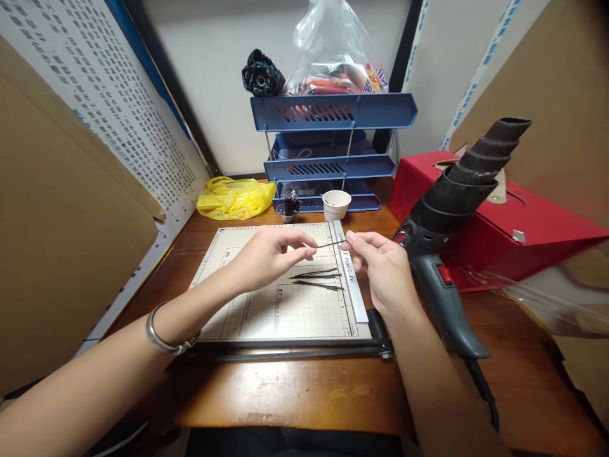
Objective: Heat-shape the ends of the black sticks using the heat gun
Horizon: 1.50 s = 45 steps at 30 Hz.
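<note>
Left hand (266, 254) and right hand (380, 263) pinch a thin black strip (332, 244) over the paper cutter (266, 311)

On the paper cutter (280, 304) in front of me, the white ruler strip (351, 273) along its right edge reads "Paper Cutter". The grid board carries the marks "B7" near the middle and "B5" at upper left. The poster (118, 108) on my left is full of printed characters too small to read.
</note>
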Each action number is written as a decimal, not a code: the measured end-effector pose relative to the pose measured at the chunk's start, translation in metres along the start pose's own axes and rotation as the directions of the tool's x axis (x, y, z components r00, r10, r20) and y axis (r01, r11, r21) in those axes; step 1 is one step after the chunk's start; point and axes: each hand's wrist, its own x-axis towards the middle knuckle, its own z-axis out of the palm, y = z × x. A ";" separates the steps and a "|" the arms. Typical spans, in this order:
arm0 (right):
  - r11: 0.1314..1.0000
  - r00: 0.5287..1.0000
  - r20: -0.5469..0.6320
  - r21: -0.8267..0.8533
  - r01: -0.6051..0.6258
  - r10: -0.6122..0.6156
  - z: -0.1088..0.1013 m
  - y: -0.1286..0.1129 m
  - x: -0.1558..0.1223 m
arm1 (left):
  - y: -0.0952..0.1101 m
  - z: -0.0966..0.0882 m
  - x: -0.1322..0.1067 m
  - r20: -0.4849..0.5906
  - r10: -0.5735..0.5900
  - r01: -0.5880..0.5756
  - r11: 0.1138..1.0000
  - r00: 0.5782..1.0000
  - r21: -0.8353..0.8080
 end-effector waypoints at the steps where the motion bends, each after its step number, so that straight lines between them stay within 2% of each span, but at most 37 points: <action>1: 1.000 1.000 -0.002 0.004 -0.006 0.006 0.000 0.000 0.001 | -0.002 -0.003 0.000 -0.012 -0.010 0.010 0.999 1.000 -0.032; 3: 1.000 1.000 -0.003 0.002 -0.006 0.006 0.000 0.002 0.003 | -0.010 -0.011 0.004 -0.068 -0.032 0.031 0.999 0.997 -0.016; 6: 1.000 0.999 -0.030 0.006 0.027 -0.026 0.000 0.004 0.005 | -0.028 -0.031 0.021 -0.194 -0.066 0.108 0.971 0.979 0.215; 7: 0.999 0.998 -0.042 0.008 0.039 -0.038 0.000 0.005 0.006 | -0.036 -0.039 0.029 -0.209 -0.087 0.154 0.932 0.974 0.329; 9: 0.998 0.997 -0.056 0.009 0.056 -0.055 0.000 0.006 0.007 | -0.050 -0.055 0.045 -0.235 -0.133 0.248 0.780 0.963 0.574; 14: 0.997 0.995 -0.067 -0.011 0.076 -0.076 0.000 0.005 0.007 | -0.070 -0.079 0.075 -0.245 -0.217 0.327 0.637 0.945 0.698; 17: 0.997 0.995 -0.060 -0.018 0.079 -0.080 0.000 0.005 0.007 | -0.068 -0.078 0.089 -0.156 -0.274 0.292 0.574 0.949 0.765; 21: 0.997 0.997 -0.031 -0.022 0.070 -0.070 0.001 0.006 0.006 | -0.058 -0.062 0.105 -0.031 -0.318 0.203 0.521 0.947 0.829; 25: 0.998 0.998 -0.012 -0.033 0.060 -0.061 0.001 0.007 0.004 | -0.053 -0.046 0.119 0.016 -0.335 0.164 0.501 0.942 0.850; 28: 0.998 0.998 -0.016 -0.040 0.055 -0.056 0.002 0.008 0.004 | -0.053 -0.038 0.122 0.010 -0.298 0.151 0.512 0.955 0.846; 32: 0.995 0.996 -0.051 -0.082 0.063 -0.068 0.002 0.009 0.006 | -0.042 -0.028 0.107 -0.035 -0.178 0.131 0.568 0.983 0.812; 35: 0.956 0.994 -0.011 -0.274 0.105 -0.112 -0.006 0.007 0.007 | -0.025 -0.014 0.078 -0.021 -0.101 0.081 0.639 0.995 0.765; 36: 0.908 0.990 0.036 -0.396 0.137 -0.134 -0.010 0.005 0.007 | -0.018 -0.008 0.067 0.006 -0.078 0.049 0.676 0.997 0.735; 38: 0.726 0.972 0.166 -0.645 0.237 -0.169 -0.019 0.001 0.008 | -0.007 0.004 0.043 0.075 -0.038 -0.014 0.805 0.996 0.593; 40: 0.563 0.944 0.281 -0.758 0.328 -0.172 -0.028 -0.003 0.008 | 0.002 0.014 0.023 0.134 -0.047 -0.028 0.862 0.990 0.507; 42: 0.499 0.926 0.355 -0.783 0.371 -0.130 -0.033 -0.006 0.008 | 0.007 0.022 0.008 0.197 -0.092 -0.017 0.871 0.976 0.490; 45: 0.465 0.917 0.394 -0.803 0.373 -0.056 -0.035 -0.007 0.006 | 0.011 0.029 -0.004 0.224 -0.126 0.002 0.876 0.966 0.482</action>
